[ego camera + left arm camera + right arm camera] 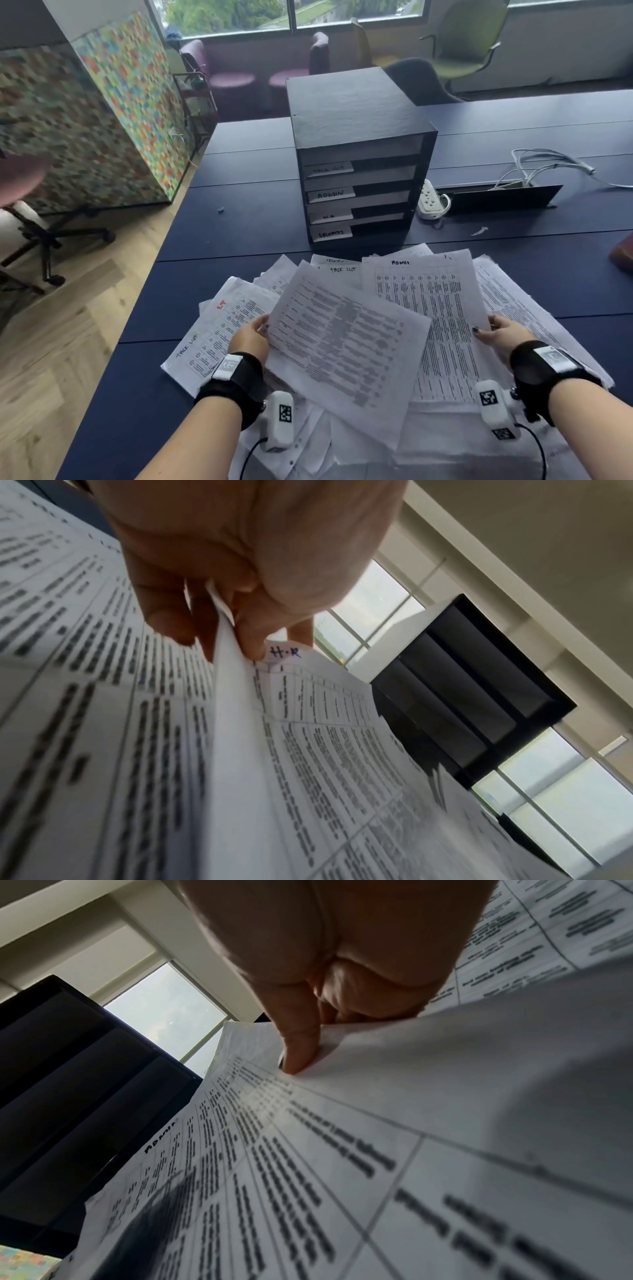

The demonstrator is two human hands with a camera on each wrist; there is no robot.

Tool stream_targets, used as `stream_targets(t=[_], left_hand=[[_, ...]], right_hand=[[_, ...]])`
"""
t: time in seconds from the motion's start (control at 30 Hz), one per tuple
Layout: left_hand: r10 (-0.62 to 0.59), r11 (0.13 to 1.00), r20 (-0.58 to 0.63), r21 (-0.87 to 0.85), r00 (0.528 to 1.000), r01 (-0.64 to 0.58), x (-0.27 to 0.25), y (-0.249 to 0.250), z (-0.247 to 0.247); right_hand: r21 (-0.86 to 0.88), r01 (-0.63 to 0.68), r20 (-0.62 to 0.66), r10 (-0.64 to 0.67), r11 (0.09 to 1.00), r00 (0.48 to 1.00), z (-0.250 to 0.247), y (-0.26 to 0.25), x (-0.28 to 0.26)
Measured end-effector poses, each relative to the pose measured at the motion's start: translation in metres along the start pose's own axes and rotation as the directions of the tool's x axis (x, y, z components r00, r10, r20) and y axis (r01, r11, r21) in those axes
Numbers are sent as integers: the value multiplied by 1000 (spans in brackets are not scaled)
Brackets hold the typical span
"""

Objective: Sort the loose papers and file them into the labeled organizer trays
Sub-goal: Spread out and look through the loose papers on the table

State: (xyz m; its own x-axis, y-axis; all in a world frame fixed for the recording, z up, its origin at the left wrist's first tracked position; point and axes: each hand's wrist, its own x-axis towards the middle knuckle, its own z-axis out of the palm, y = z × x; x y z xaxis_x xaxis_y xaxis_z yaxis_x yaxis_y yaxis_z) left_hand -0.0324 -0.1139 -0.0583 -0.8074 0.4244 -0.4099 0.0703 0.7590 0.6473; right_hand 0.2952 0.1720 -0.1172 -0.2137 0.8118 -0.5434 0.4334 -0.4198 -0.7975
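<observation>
Loose papers point(445, 308) fanned before black labeled organizer point(359, 144).

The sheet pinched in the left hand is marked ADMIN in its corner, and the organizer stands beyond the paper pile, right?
Not quite. The sheet pinched in the left hand is marked H.R, as the left wrist view shows. ADMIN heads another sheet. The organizer does stand beyond the pile.

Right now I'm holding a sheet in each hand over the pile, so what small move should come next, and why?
Probably lift the left hand and carry its pinched white printed sheet to the black organizer's tray labeled H.R. The left wrist view shows "H.R" handwritten at that sheet's corner, and it lies on top of the pile. The right hand can keep its ADMIN-marked sheet for afterwards.
</observation>
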Motion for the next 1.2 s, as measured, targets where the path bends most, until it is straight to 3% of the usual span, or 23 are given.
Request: stream_targets(t=[0.13, 0.3, 0.43, 0.53, 0.67, 0.87, 1.03, 1.13, 1.2], left_hand=[[-6, 1000, -95, -18, 995, 4, 5, 4, -9], [28, 999, -131, -17, 991, -30, 11, 17, -6], [82, 997, -228, 17, 970, -80, 15, 29, -1], [10, 995, -317, -88, 949, -39, 21, 24, -1], [-82, 976, -313, -219, 946, 12, 23, 22, 7], [28, 931, -134, -358, 991, -75, 23, 44, 35], [160, 943, 31, -301, 987, -143, 13, 58, 59], [160, 963, -42, -212, 986, -165, 18, 49, 60], [101, 986, -132, -122, 986, -117, 26, 33, 50]], right_hand=[[28, -26, 26, 25, 999, 999, -1, -4, 2], [60, -36, 34, 34, 998, 999, -14, -8, 13], [-32, -1, 56, 3, 999, 998, -44, -21, 27], [42, 20, 30, -22, 999, 999, -67, -43, 19], [160, 1, 60, -11, 987, 998, -86, -61, 20], [170, -10, 171, -19, 985, 985, -62, -78, 18], [-62, -12, 189, 24, 998, 982, -15, -69, 23], [-235, -31, 166, 71, 971, 984, 6, -56, 23], [-334, 5, 129, 40, 942, 991, 15, -48, 22]])
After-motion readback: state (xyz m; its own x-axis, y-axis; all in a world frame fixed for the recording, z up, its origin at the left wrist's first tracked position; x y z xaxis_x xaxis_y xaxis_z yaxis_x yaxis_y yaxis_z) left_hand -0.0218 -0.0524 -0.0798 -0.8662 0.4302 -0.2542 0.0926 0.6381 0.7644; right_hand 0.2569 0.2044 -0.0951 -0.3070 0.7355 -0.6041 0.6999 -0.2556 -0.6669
